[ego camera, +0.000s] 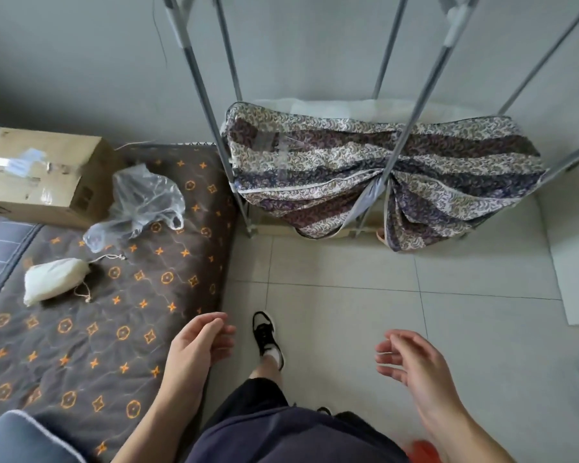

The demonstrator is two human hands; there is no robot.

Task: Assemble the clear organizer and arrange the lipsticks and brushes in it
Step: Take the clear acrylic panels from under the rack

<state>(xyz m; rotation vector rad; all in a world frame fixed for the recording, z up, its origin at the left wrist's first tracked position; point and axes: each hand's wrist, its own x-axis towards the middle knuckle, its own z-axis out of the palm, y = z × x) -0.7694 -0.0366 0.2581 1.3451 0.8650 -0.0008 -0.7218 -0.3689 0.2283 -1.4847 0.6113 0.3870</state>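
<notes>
A brown mattress [91, 329] with orange motifs fills the left side beside pale floor tiles [348, 295], facing a metal-framed wardrobe [381, 175] draped in paisley cloth. On the mattress sit a cardboard box [37, 175], a crumpled clear plastic bag [141, 202] and a white drawstring pouch [52, 279] — no organizer, lipsticks or brushes are visible (perhaps still packed; I cannot tell). My left hand [199, 339] and right hand [411, 362] hover loosely curled, holding nothing — above my black sneaker [266, 332].
</notes>
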